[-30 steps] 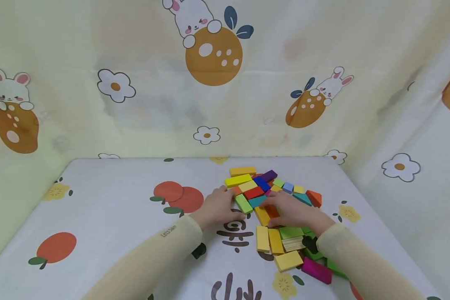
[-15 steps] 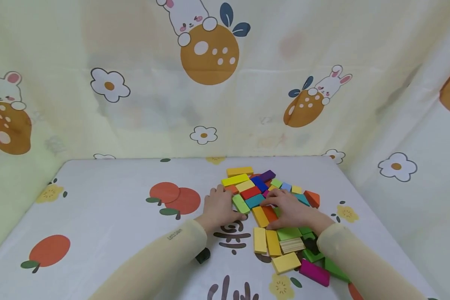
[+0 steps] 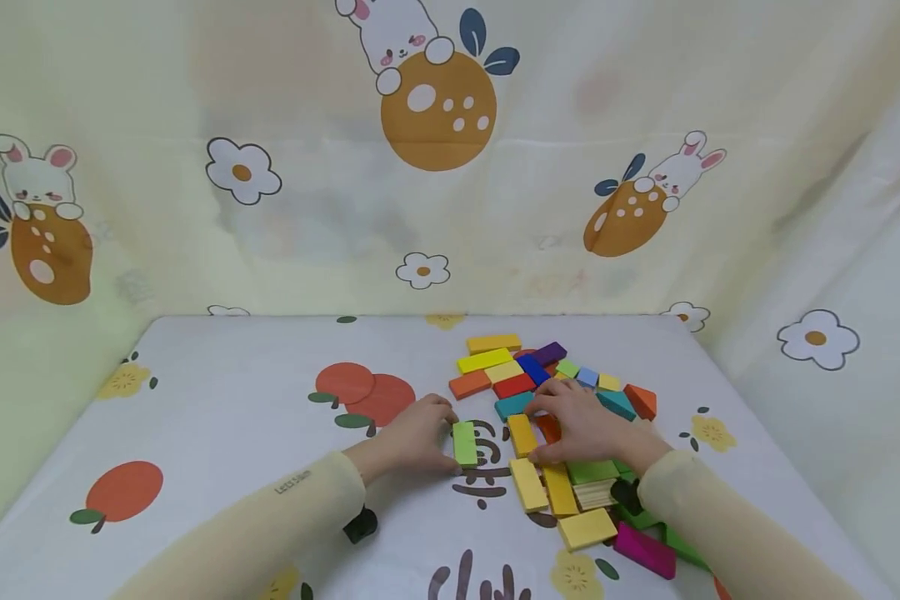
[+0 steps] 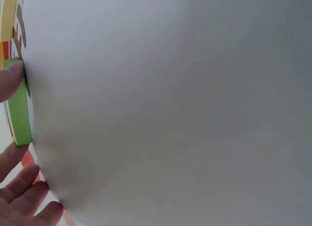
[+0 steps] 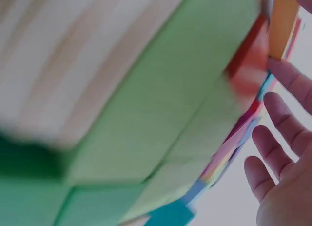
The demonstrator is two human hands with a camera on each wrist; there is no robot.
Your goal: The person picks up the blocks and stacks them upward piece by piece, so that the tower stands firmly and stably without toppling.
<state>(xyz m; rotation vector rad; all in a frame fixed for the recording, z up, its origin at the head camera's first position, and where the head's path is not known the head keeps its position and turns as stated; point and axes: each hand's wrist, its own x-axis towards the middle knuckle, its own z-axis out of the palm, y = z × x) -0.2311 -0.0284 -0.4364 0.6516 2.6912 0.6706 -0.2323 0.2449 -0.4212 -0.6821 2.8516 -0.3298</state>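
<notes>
My left hand [image 3: 408, 437] pinches a light green block [image 3: 465, 443] by its two ends, left of the pile. The left wrist view has the thumb on one end of the green block [image 4: 18, 109] and the index finger at the other. A yellow-orange block [image 3: 522, 436] at the pile's left side is pinched between thumb and index finger of my right hand [image 3: 588, 425]. In the right wrist view this orange-looking block [image 5: 283, 26] shows at the upper right, the other fingers [image 5: 278, 148] spread apart. Part of a red-orange block [image 3: 547, 429] is hidden behind the right hand.
Beyond the hands lie yellow, red, teal [image 3: 513, 406], blue and purple blocks. Nearer me are yellow blocks [image 3: 587, 528], a magenta block [image 3: 645, 550] and green ones partly under the right sleeve. A printed cloth [image 3: 225, 467] covers the table; a patterned curtain [image 3: 307, 225] hangs behind.
My left hand has taken hold of the light green block and drawn it left and toward me, out of the pile. My right hand has closed in on the yellow-orange block.
</notes>
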